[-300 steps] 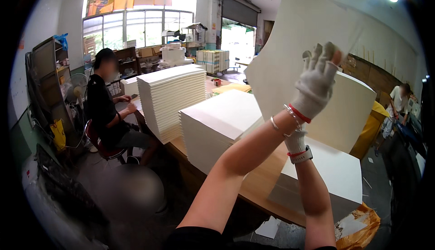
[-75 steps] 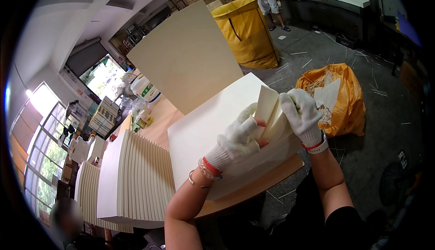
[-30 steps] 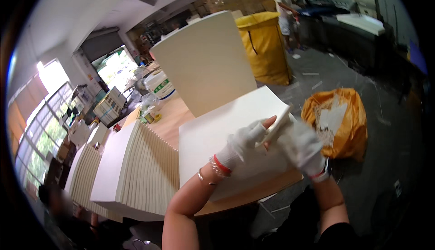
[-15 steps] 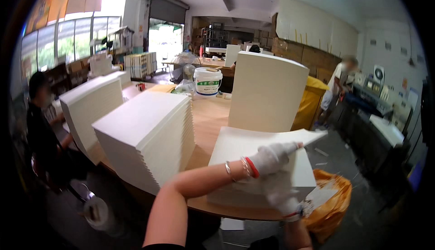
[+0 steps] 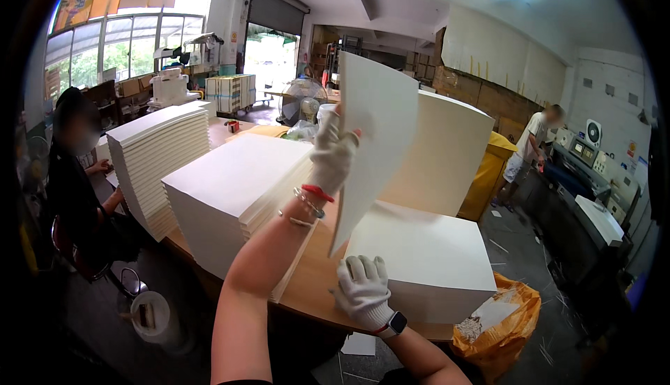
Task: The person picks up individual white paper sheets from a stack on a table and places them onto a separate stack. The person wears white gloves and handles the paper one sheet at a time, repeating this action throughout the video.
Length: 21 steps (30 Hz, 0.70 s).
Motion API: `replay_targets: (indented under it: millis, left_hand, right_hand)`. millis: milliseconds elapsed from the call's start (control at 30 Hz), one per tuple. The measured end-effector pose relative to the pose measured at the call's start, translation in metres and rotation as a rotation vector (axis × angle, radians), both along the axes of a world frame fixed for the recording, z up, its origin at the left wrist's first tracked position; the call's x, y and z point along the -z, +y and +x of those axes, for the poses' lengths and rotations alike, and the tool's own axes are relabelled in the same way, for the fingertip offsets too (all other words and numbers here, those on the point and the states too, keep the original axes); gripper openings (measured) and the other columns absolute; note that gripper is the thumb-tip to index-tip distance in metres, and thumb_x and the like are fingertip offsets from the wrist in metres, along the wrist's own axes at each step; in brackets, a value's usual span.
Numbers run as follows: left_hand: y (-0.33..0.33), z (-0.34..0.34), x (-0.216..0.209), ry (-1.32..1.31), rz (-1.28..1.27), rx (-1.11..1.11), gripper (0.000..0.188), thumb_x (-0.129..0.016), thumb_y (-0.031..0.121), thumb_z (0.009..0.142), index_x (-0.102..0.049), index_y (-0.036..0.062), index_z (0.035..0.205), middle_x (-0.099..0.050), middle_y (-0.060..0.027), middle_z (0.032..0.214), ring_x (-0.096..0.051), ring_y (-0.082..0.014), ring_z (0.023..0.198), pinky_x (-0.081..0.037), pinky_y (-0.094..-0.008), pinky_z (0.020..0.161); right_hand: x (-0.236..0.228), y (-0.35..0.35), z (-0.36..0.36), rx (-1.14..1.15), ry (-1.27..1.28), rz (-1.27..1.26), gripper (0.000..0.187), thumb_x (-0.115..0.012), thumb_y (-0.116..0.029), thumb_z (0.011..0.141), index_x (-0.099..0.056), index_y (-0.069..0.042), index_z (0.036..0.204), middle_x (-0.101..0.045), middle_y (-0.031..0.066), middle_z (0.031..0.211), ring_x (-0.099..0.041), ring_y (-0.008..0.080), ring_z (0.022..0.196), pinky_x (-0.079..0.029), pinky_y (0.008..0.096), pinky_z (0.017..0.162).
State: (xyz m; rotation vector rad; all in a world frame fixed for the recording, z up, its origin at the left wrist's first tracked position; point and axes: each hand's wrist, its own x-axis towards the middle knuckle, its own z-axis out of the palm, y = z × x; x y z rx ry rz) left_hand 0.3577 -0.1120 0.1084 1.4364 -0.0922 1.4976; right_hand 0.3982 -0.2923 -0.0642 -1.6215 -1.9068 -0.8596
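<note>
My left hand (image 5: 333, 151), in a white knit glove, is closed on the left edge of a thin white paper sheaf (image 5: 380, 120). The sheaf stands upright and slightly bowed above the table. Beneath it lies a low white paper stack (image 5: 426, 245). At the near left corner of that stack rests my right hand (image 5: 364, 291), also gloved, its fingers extended over the edge and holding nothing that shows. Beside my left forearm is a tall stack of layered white paper (image 5: 234, 175). Behind the raised sheaf stands another tall white stack (image 5: 447, 151).
A layered paper stack (image 5: 160, 154) is at the left, near a seated person (image 5: 84, 175). An orange sack of scraps (image 5: 513, 329) stands by the table's right corner. A white bucket (image 5: 153, 315) sits on the floor at left. Another person (image 5: 530, 141) stands by machines at right.
My left hand has moved left and up, bringing the sheaf from lying over the low stack to upright. My right hand has shifted left along the near side to the stack's left corner.
</note>
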Motion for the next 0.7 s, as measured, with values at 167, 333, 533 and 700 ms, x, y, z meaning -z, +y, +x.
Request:
replay_targets:
  millis: [167, 333, 533, 700]
  left_hand:
    - [0.048, 0.011, -0.033, -0.023, -0.074, -0.273, 0.046, -0.055, -0.005, 0.089, -0.052, 0.0051, 0.134, -0.067, -0.0077, 0.104, -0.062, -0.0124, 0.082, -0.052, -0.0239, 0.071]
    - [0.022, 0.000, -0.086, -0.099, -0.226, -0.313, 0.047, -0.052, -0.004, 0.089, -0.050, 0.0077, 0.135, -0.067, -0.0121, 0.105, -0.065, -0.0158, 0.081, -0.054, -0.0279, 0.063]
    - [0.009, -0.028, -0.106, -0.343, -0.007, -0.248, 0.052, -0.051, -0.001, 0.092, -0.045, 0.0106, 0.143, -0.065, -0.0087, 0.102, -0.061, -0.0122, 0.077, -0.052, -0.0258, 0.060]
    - [-0.031, -0.029, -0.091, -0.389, 0.444, -0.664, 0.048, -0.055, 0.002, 0.093, -0.051, 0.0088, 0.140, -0.064, -0.0082, 0.110, -0.065, -0.0123, 0.078, -0.054, -0.0239, 0.061]
  right_hand:
    - [0.003, -0.003, 0.000, 0.002, 0.038, -0.053, 0.058, -0.077, -0.036, 0.070, -0.057, -0.006, 0.115, -0.056, 0.0105, 0.110, -0.055, 0.0297, 0.104, -0.039, 0.0530, 0.091]
    - [0.009, 0.001, 0.003, 0.007, 0.025, 0.016, 0.059, -0.078, -0.038, 0.070, -0.057, -0.006, 0.115, -0.056, 0.0113, 0.111, -0.054, 0.0298, 0.104, -0.038, 0.0532, 0.093]
    - [-0.022, 0.008, 0.022, -0.314, 0.664, -0.088, 0.069, -0.076, -0.032, 0.083, -0.044, 0.003, 0.133, -0.054, 0.0198, 0.122, -0.056, 0.0353, 0.110, -0.047, 0.0485, 0.093]
    - [-0.119, 0.061, 0.008, -0.508, 0.734, 0.216, 0.091, -0.073, -0.024, 0.088, -0.014, 0.006, 0.150, -0.034, 0.0322, 0.146, -0.042, 0.0423, 0.133, -0.041, 0.0449, 0.108]
